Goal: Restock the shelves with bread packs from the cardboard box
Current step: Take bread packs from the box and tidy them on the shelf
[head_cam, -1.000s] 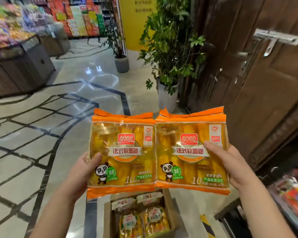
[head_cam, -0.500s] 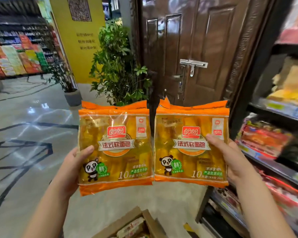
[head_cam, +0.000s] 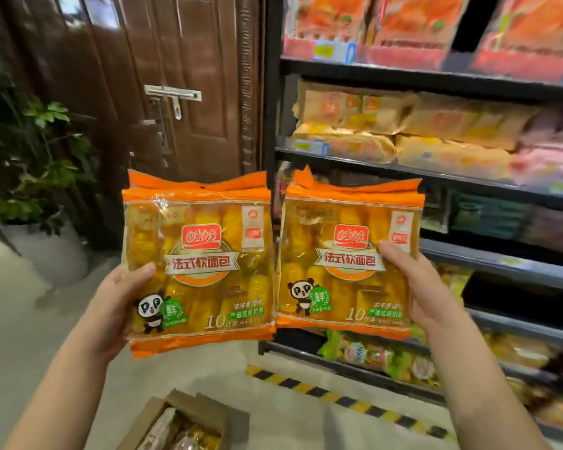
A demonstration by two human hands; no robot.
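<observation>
Since half a second ago our view has swung right, so the shelves (head_cam: 436, 177) now fill the right half of the scene, the brown door (head_cam: 163, 92) sits at upper left, and the potted plant (head_cam: 23, 157) has slid to the left edge. We hold two bread packs upright and side by side in front of us, their inner edges nearly touching. Our left hand (head_cam: 111, 306) grips the left bread pack (head_cam: 199, 264) at its lower left edge, thumb pressed on the front and fingers wrapped behind; a second orange edge shows behind it, so this may be more than one pack, though we cannot tell for sure. Our right hand (head_cam: 423, 287) pinches the right bread pack (head_cam: 348, 261) at its right edge, thumb across the front, fingers hidden behind. Both packs stand between us and the shelves' left end, covering part of the middle tiers. Stacked pale-wrapped packs (head_cam: 387, 128) lie on an upper shelf, with red-orange packs (head_cam: 403, 24) on the tier above, and blurred goods fill the lower tiers. On the floor (head_cam: 20, 319), a yellow-and-black striped strip (head_cam: 338, 397) runs along the shelves' base. At the bottom edge, the open cardboard box (head_cam: 189, 414) sits on the floor with more packs inside.
</observation>
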